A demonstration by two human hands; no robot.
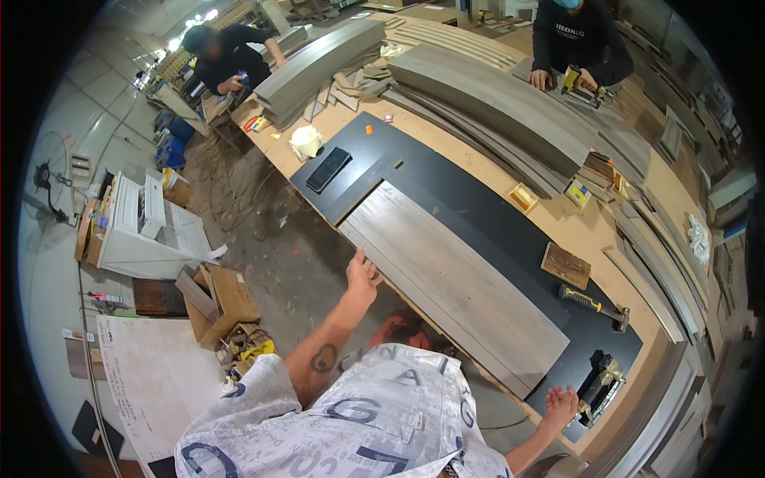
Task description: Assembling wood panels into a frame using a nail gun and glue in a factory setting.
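A long grey-brown wooden plank (pixel 466 287), with a narrower strip along its near side, lies on the black work surface (pixel 510 239) in front of me. My left hand (pixel 363 275) is at the plank's near edge toward its left end, fingers loosely bent and apart; whether they touch the wood is hard to see. Off the plank's right end, my right hand (pixel 561 405) is open with spread fingers. It is close beside a black and metal nail gun (pixel 599 390), without gripping it. A hammer (pixel 594 303) with a yellow and black handle lies beyond the plank.
A brown wood block (pixel 566 264) rests near the hammer. Toward the left end are a dark phone-like slab (pixel 329 170) and a cream roll (pixel 306 142). Stacked boards (pixel 494 111) fill the far side. Two people work across the table, one holding a yellow-green nail gun (pixel 580 86).
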